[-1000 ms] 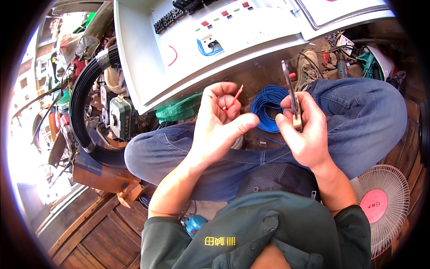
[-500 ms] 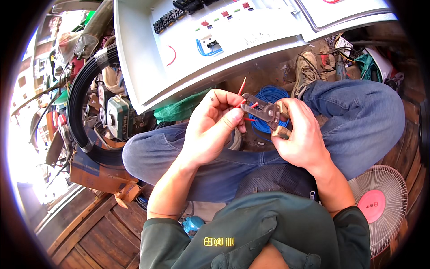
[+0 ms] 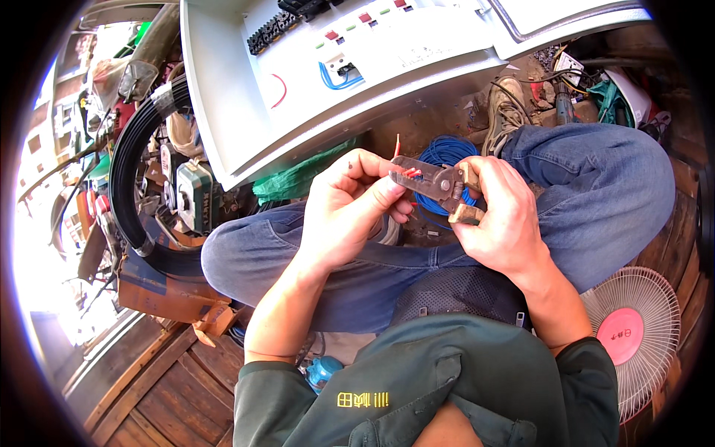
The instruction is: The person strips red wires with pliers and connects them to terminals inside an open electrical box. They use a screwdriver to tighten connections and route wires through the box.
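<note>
Between thumb and fingers, my left hand (image 3: 354,205) pinches a thin red wire (image 3: 397,141), whose stripped end points up and away from me. My right hand (image 3: 503,212) is wrapped round the worn handles of wire strippers (image 3: 439,182). The dark jaws of the strippers reach left to my left fingertips, and red bits of wire show between them. Whether the blades press on the wire is too small to tell. Beyond and below the tool lies a coil of blue wire (image 3: 449,149) on the ground between my legs.
A white metal electrical enclosure (image 3: 298,141) with breakers and wiring stands just ahead. To the left are a large black cable coil (image 3: 130,186), a green case (image 3: 195,197) and a torn cardboard box (image 3: 160,290). A fan (image 3: 633,335) with a pink centre stands at my right.
The stripper jaws have opened wider and swung more level. The red wire's bare tip has shifted slightly left and now stands more upright. Both hands keep their hold.
</note>
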Motion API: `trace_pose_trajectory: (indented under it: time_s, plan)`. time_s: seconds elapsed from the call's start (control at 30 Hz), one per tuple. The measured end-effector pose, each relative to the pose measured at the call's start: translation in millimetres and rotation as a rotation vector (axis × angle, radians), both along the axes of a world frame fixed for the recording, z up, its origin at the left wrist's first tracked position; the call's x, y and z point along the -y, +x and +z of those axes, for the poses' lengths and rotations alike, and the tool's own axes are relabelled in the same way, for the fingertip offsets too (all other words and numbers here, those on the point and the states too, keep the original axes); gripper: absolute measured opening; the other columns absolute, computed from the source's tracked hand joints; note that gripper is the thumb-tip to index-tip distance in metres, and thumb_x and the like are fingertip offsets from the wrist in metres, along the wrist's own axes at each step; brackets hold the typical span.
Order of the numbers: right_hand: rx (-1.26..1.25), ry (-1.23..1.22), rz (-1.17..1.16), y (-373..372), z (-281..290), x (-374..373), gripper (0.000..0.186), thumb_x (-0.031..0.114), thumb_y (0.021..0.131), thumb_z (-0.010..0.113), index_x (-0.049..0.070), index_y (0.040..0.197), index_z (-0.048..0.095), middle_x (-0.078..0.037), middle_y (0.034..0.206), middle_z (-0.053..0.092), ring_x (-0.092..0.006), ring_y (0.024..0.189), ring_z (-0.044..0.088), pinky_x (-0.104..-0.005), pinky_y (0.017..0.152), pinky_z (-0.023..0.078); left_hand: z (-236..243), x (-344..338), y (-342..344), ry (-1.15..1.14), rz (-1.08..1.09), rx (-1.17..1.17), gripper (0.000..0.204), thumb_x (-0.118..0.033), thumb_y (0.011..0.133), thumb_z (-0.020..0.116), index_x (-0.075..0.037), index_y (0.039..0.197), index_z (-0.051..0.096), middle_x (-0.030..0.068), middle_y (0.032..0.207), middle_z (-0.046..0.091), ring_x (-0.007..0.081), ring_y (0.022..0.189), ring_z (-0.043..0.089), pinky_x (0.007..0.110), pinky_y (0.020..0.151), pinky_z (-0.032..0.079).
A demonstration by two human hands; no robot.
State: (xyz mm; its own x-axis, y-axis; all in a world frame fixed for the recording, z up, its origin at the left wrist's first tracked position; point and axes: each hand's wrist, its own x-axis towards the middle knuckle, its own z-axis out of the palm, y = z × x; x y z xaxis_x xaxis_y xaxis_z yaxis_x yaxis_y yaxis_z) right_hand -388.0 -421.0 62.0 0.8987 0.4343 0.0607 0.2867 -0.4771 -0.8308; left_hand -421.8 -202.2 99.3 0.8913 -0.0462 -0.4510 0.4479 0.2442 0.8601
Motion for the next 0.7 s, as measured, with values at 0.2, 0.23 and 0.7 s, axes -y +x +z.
trace_pose_trajectory:
  time_s: [0.2, 0.23, 0.7]
  plan:
    - [-0.007, 0.025, 0.026, 1.5, 2.9, -0.4, 0.048, 0.005, 0.063, 0.074, 0.000, 0.107, 0.057, -0.015, 0.090, 0.061, -0.0352, 0.085, 0.060, -0.0436, 0.077, 0.047, 0.4, 2.7, -1.2, -0.021, -0.004, 0.028, 0.013, -0.006, 0.099, 0.063, 0.002, 0.108, 0.059, 0.0078, 0.094, 0.067, 0.0101, 0.077, 0.064, 0.025, 0.070, 0.056]
    - [-0.010, 0.033, 0.020, 1.1, 2.9, -1.0, 0.048, 0.003, 0.062, 0.073, 0.000, 0.107, 0.057, -0.016, 0.090, 0.060, -0.0357, 0.084, 0.060, -0.0432, 0.077, 0.048, 0.7, 3.7, -1.4, -0.019, -0.001, 0.028, 0.012, -0.006, 0.099, 0.063, 0.002, 0.108, 0.059, 0.0076, 0.094, 0.066, 0.0100, 0.077, 0.064, 0.025, 0.070, 0.055]
    - [-0.097, 0.062, 0.023, -0.4, 4.7, -0.6, 0.044, 0.004, 0.063, 0.074, 0.000, 0.103, 0.058, -0.015, 0.084, 0.061, -0.0365, 0.080, 0.063, -0.0445, 0.072, 0.051, 1.7, 0.9, -3.3, -0.009, -0.036, 0.013, 0.013, -0.008, 0.099, 0.064, 0.001, 0.108, 0.059, 0.0064, 0.095, 0.065, 0.0081, 0.076, 0.061, 0.023, 0.067, 0.052]
